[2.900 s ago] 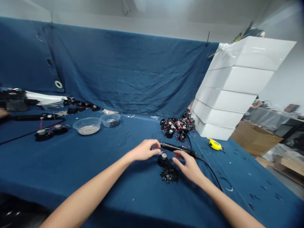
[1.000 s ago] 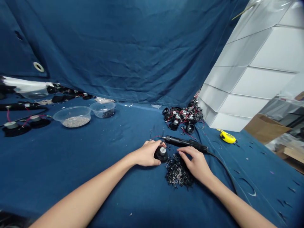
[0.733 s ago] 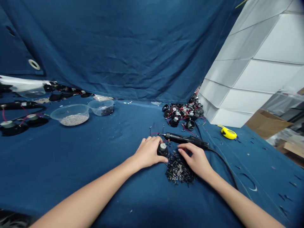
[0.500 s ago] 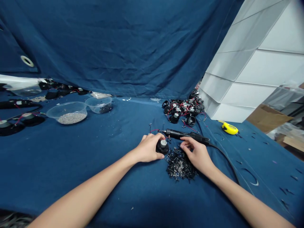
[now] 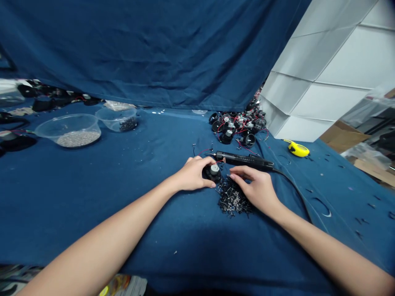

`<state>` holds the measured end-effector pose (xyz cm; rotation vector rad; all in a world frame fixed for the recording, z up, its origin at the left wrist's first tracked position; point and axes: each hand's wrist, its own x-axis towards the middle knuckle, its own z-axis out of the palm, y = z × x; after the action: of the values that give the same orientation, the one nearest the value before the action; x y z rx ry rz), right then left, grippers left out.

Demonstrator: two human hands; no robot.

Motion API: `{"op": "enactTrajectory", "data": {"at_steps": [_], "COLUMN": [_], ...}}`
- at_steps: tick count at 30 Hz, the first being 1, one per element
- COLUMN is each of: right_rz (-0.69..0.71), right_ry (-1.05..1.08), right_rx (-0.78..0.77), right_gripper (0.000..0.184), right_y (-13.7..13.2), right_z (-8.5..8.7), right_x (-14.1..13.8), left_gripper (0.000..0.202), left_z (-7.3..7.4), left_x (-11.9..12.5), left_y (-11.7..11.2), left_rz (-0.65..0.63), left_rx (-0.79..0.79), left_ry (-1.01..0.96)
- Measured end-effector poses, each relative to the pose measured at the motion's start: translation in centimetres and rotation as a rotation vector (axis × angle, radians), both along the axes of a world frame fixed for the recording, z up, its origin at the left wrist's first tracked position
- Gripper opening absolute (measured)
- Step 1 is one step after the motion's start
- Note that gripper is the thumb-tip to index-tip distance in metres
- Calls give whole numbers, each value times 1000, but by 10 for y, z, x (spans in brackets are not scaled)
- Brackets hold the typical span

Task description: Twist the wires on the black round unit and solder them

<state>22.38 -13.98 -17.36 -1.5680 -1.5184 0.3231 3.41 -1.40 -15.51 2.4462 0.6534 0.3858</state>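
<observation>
My left hand (image 5: 195,173) curls its thumb and fingers around a small round black housing (image 5: 210,173), which has a silvery motor (image 5: 214,169) upright in its middle and a red wire. To its right, my right hand (image 5: 254,183) is at the upper edge of a heap of small black and silvery screws (image 5: 233,199). Its thumb and forefinger are drawn together in a pinch; anything between them is too small to make out. Just beyond both hands lies a black electric screwdriver (image 5: 245,160), its bit pointing left and its cord running to the right.
Wired motor units (image 5: 237,125) are piled at the back. A clear bowl (image 5: 66,121) of small silvery parts and a smaller bowl (image 5: 106,117) of dark ones stand at left. At right are a yellow tape measure (image 5: 298,149) and stacked white boxes (image 5: 321,105).
The camera has tilted down a little, so things sit higher in view. My right hand has shifted slightly toward the housing, its fingertips at the heap's upper edge. My left hand keeps its hold.
</observation>
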Motion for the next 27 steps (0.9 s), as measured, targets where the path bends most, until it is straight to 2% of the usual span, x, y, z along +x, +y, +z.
{"op": "enactTrajectory", "data": {"at_steps": [6, 12, 21, 27], "right_rz": [76, 104, 44, -12], "right_ry": [113, 165, -140, -324], "right_rx": [-66, -56, 0, -46], "right_gripper": [20, 31, 18, 11], "right_y": [3, 4, 1, 5], "right_z": [-2, -5, 0, 0], "right_x": [-2, -7, -15, -14], "left_gripper": [52, 54, 56, 53], "left_z": [-1, -4, -5, -2], "left_x": [0, 0, 0, -1], "left_y": [0, 1, 0, 4], "left_rz": [-11, -6, -20, -57], "left_rx": [20, 67, 64, 60], "left_ry": [7, 21, 6, 10]}}
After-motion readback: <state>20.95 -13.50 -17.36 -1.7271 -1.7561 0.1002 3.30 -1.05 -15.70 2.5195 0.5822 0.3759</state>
